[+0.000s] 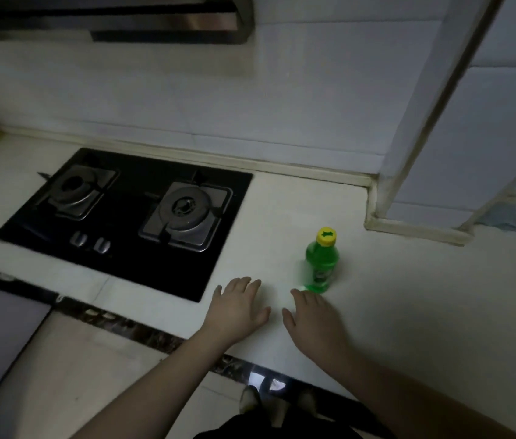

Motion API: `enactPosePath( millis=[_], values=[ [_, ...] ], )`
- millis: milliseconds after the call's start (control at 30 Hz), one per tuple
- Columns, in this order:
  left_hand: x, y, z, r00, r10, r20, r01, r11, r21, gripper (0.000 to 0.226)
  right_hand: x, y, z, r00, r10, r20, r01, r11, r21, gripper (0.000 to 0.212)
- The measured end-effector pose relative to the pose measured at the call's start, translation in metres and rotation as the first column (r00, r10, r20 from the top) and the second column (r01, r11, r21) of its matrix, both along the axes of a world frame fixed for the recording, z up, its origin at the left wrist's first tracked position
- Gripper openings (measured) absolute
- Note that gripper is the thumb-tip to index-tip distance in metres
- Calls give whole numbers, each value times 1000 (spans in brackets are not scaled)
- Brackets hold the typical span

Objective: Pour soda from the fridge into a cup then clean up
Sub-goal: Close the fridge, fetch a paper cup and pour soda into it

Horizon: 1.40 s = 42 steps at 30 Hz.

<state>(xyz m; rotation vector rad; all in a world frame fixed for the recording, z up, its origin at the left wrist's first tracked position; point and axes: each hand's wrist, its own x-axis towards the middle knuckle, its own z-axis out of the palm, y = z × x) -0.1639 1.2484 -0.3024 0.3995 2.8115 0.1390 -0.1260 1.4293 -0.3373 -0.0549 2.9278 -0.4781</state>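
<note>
Our left hand [237,307] flat, fingers spread, holding nothing | our right hand [312,320] likewise released | capped green soda bottle [321,264] upright on counter [424,296], just beyond right fingertips

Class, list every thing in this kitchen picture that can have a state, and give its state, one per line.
Green soda bottle: upright on the countertop, yellow cap on.
Left hand: open, flat over the countertop, holding nothing.
Right hand: open, fingertips near the bottle's base, holding nothing.
Gas hob: no flame visible, no pot on either burner.
Blue cloth: crumpled on the countertop.
</note>
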Motion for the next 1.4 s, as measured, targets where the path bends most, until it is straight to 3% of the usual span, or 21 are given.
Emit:
enactPosePath(
  millis=[200, 400, 600, 733, 900, 1400],
  values=[
    [33, -60, 27, 990, 141, -8, -141, 987, -74, 71, -14, -50, 21, 943, 317, -102, -315, 948, 42, 52],
    [76, -142, 58, 943, 331, -42, -333, 939, -87, 77, -13, -122, 62, 844, 510, -168, -500, 860, 99, 53],
    [127, -222, 93, 869, 471, -153, -481, 875, -41, 71, 4, -229, 107, 729, 669, -142, -666, 742, 80, 79],
    [163, -276, 118, 814, 539, -215, -557, 830, -30, 69, 25, -294, 133, 678, 716, -165, -716, 695, 68, 85],
    [209, -337, 147, 755, 600, -265, -629, 776, -36, 69, 53, -362, 160, 639, 746, -188, -756, 655, 26, 57],
    [273, -461, 196, 616, 718, -325, -778, 619, -108, 67, 80, -510, 215, 442, 876, -195, -883, 463, 78, 56]
  ],
)
